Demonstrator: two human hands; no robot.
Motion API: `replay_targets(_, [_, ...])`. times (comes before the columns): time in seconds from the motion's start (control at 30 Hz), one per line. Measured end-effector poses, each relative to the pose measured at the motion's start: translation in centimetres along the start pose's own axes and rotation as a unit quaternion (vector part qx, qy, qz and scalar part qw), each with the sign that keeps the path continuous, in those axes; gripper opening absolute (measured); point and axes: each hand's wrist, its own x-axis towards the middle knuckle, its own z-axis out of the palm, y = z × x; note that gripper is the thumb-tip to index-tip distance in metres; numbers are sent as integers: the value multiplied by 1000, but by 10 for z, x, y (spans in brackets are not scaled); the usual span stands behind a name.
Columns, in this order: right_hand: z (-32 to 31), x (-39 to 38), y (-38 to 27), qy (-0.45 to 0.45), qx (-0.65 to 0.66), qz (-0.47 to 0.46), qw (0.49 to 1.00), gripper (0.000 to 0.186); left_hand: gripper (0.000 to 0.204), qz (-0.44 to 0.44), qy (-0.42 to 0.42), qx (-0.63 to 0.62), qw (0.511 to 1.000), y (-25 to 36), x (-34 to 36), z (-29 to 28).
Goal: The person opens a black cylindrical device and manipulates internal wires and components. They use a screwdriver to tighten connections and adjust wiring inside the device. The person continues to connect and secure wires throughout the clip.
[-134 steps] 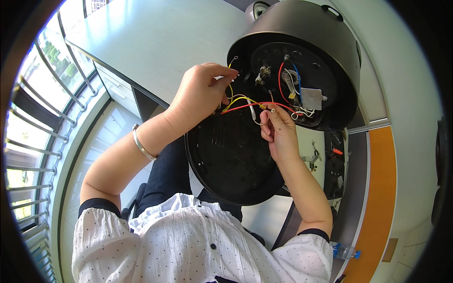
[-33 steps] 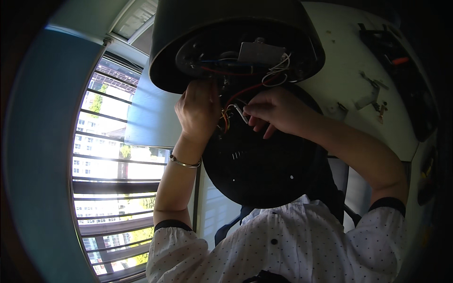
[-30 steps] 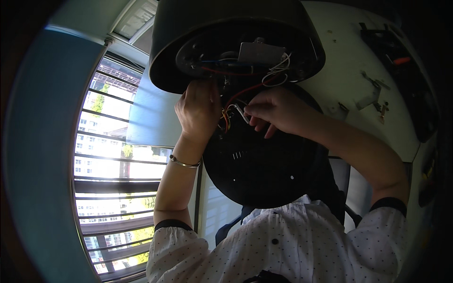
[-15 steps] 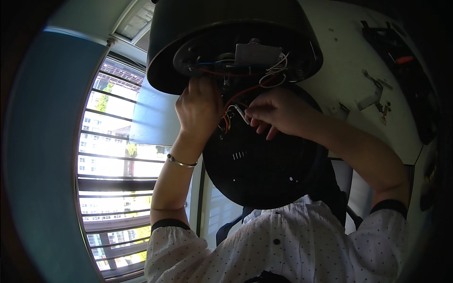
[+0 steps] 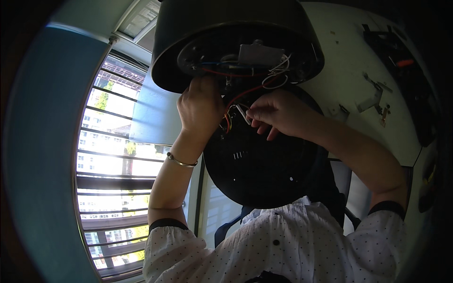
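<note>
A dark round appliance housing (image 5: 236, 33) lies tipped with its open underside toward me; inside show a metal bracket (image 5: 260, 55), white wires (image 5: 277, 75) and red and blue wires. A black round base plate (image 5: 264, 165) hangs below it, joined by a red wire (image 5: 244, 93). My left hand (image 5: 202, 108) reaches to the housing's lower rim, fingers curled, tips hidden in shadow. Thumb and forefinger of my right hand (image 5: 278, 112) pinch at a slim white tube-like piece (image 5: 243, 114) among the wires over the plate; the other fingers hang loosely curled.
On the white table (image 5: 330, 61) to the right lie loose metal parts (image 5: 373, 98) and a black tool case (image 5: 396, 70) with an orange-handled tool (image 5: 405, 62). A barred window (image 5: 118, 165) stands at the left.
The housing appears shifted slightly right in the picture. Both hands stay in nearly the same place and pose.
</note>
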Motion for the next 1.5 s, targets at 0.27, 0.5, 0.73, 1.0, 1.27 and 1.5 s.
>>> replay_targets(0.27, [-1, 0, -1, 0, -17, 10, 1000, 25, 7, -10, 17, -35, 999, -4, -4, 0])
replay_targets(0.5, [-2, 2, 1, 7, -22, 29, 999, 25, 5, -56, 26, -102, 993, -7, -7, 1])
replay_targets(0.73, [-3, 3, 1, 17, -17, 27, 999, 26, 7, -116, 33, -145, 982, -8, -9, 1])
replay_targets(1.0, [-1, 2, -2, 20, -26, 30, 999, 22, 9, -116, 36, -142, 982, -8, -10, 2])
replay_targets(1.27, [-3, 2, -3, 23, -42, 30, 998, 23, 8, -131, 45, -162, 977, -4, -10, 3])
replay_targets(1.5, [0, 0, -2, 35, -69, -9, 997, 26, 12, -160, 65, -210, 962, -3, -15, -3])
